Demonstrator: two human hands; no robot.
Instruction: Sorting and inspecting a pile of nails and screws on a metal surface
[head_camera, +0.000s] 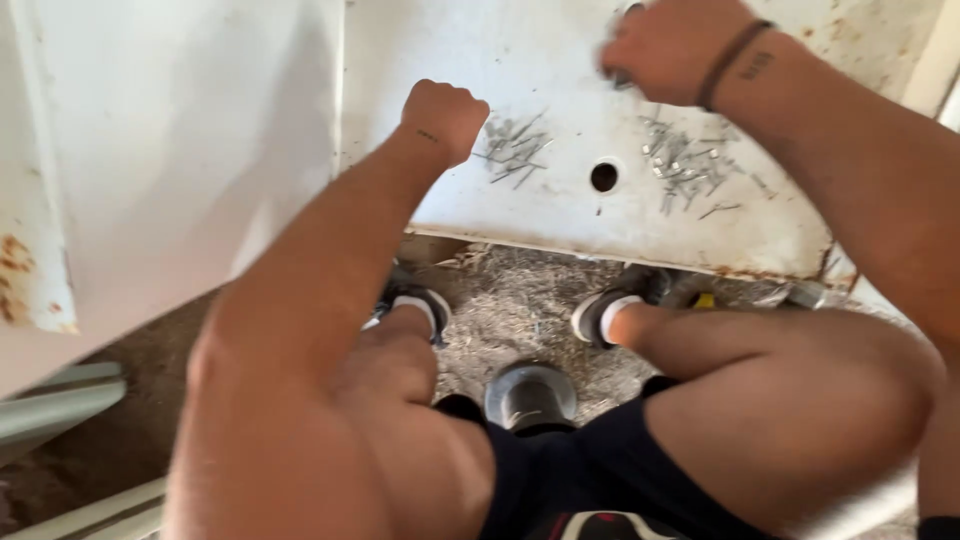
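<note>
White-painted sheet metal panel (560, 215), scuffed and rust-spotted along its edges, is lying flat in front of the person and is carrying the loose hardware. Two scatters of small grey nails are lying on it: the left pile of nails (515, 150) is sitting just beside the left hand, and the right pile of nails (685, 165) is spreading out below the right hand. A round hole (604, 177) in the panel is sitting between the two piles. The left hand (445, 118) is curling into a tight fist, knuckles resting on or just above the panel; whether anything is inside the fist cannot be told. The right hand (665, 45) is closing around a small dark object at the top edge of the frame, motion-blurred, so the object's kind cannot be told; a dark band (730, 62) is circling that wrist. Outward from the panel, a second white panel (170, 150) with rust patches is leaning at the left, apart from the first by a narrow seam. The person is squatting, bare knees spreading wide and dark shorts (590, 470) showing low in the frame. Two shoes (600, 315) with white toes are standing on ground littered with pale wood shavings (510, 300), just under the panel's near edge. A grey round-topped object (530, 395) is sitting on the ground between the legs. Pale metal rails (60, 400) are lying at the lower left.
</note>
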